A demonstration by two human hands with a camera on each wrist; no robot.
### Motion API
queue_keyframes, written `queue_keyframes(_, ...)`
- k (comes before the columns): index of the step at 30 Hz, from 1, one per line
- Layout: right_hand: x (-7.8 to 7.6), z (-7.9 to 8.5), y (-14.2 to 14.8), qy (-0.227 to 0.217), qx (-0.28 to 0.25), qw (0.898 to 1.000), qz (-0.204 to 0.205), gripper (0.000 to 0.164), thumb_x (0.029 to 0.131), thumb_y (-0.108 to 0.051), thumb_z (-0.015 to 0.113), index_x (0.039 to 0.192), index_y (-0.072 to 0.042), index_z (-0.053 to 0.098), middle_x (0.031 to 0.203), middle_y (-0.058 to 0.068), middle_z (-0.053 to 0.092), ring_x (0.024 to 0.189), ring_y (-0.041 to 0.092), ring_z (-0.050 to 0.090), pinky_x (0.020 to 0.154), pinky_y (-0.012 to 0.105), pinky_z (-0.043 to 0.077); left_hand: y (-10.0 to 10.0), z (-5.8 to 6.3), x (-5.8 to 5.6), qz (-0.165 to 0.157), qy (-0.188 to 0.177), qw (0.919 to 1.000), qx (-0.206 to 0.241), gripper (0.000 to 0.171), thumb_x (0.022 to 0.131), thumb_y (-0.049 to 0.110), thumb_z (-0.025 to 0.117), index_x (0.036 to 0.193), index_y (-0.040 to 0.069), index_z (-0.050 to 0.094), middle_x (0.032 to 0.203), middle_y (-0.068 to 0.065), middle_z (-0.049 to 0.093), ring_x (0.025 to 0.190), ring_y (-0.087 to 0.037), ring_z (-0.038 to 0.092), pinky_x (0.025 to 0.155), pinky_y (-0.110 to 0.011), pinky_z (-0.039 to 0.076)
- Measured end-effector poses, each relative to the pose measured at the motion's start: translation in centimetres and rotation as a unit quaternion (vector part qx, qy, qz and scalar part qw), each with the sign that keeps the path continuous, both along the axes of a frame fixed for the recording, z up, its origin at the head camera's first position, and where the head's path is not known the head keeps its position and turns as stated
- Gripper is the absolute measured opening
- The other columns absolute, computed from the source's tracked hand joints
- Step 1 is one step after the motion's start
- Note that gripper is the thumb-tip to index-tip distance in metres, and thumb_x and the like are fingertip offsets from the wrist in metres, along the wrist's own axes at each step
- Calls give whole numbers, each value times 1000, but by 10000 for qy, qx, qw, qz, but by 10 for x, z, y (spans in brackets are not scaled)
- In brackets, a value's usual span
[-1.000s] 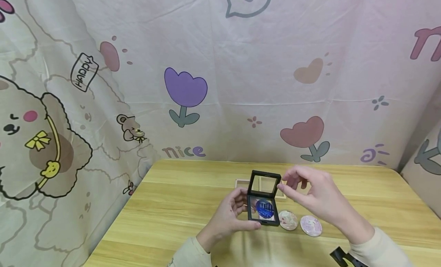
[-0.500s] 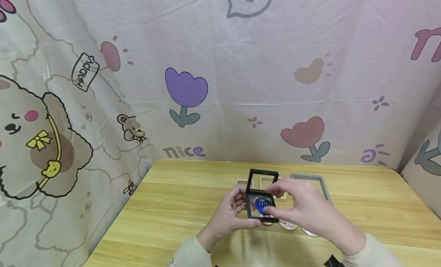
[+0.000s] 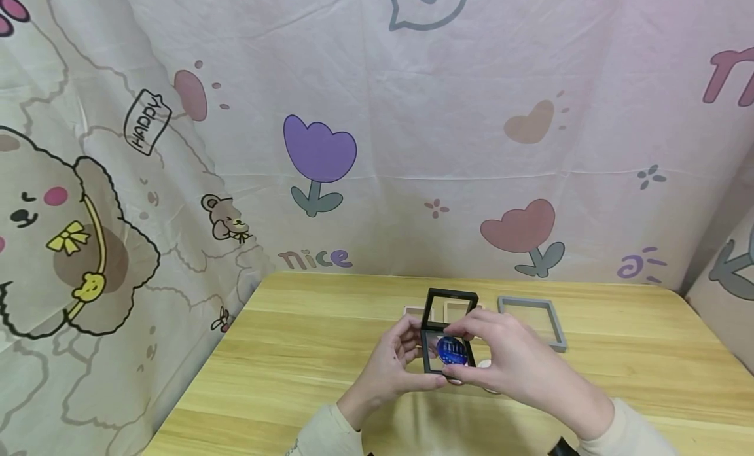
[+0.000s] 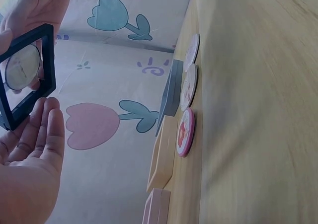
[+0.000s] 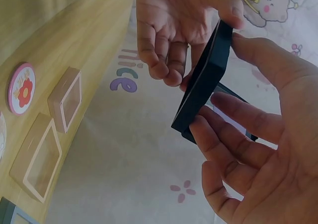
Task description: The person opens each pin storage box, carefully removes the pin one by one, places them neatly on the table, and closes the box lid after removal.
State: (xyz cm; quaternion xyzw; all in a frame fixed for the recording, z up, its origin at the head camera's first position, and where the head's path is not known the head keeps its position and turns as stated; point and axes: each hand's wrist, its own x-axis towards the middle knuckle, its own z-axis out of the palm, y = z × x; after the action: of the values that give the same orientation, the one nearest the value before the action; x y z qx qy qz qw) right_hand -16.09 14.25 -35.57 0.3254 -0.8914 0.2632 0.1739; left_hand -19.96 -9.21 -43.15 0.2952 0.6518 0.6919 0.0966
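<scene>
A black hinged display frame (image 3: 425,351) with clear film stands unfolded above the table, its upper half raised. A round blue badge (image 3: 451,350) lies on the film of the lower half; its pale back (image 4: 22,67) shows through in the left wrist view. My left hand (image 3: 393,364) holds the frame from the left, with the thumb at the front edge and the fingers at the side. From the right, my right hand (image 3: 521,361) spans the lower half, thumb on the front edge and fingers near the hinge, as the right wrist view shows on the frame's dark side (image 5: 211,67).
Behind the hands a grey frame (image 3: 556,325), a light wooden-coloured frame (image 4: 162,157) and a pinkish frame (image 4: 156,206) lie on the table (image 3: 283,351). A pink-rimmed badge (image 5: 22,89) and two pale badges (image 4: 189,86) lie nearby. A printed cloth (image 3: 400,116) hangs behind.
My right hand has come left and down from beside the raised half onto the lower half, taking hold of it. My left hand and the frame have barely moved.
</scene>
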Motion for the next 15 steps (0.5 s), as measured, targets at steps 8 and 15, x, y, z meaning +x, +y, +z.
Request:
queue_keyframes(8, -1, -1, -2, 165, 114, 9998, 13, 32, 86, -37, 91, 111, -20, 81, 101, -17, 75, 87, -3, 66, 72, 22, 56, 1, 0, 0, -16, -67, 10000, 1, 63, 78, 1, 90, 132, 1, 57, 125, -10, 68, 112, -20, 70, 108, -34, 60)
queue_keyframes(15, 0, -1, -2, 160, 199, 9997, -48, 30, 88, -36, 90, 112, -20, 82, 103, -16, 76, 84, -4, 62, 68, 20, 51, 2, 0, 1, 16, -57, 10000, -6, 62, 78, -1, 90, 131, 2, 58, 124, -13, 68, 111, -22, 69, 107, -33, 60)
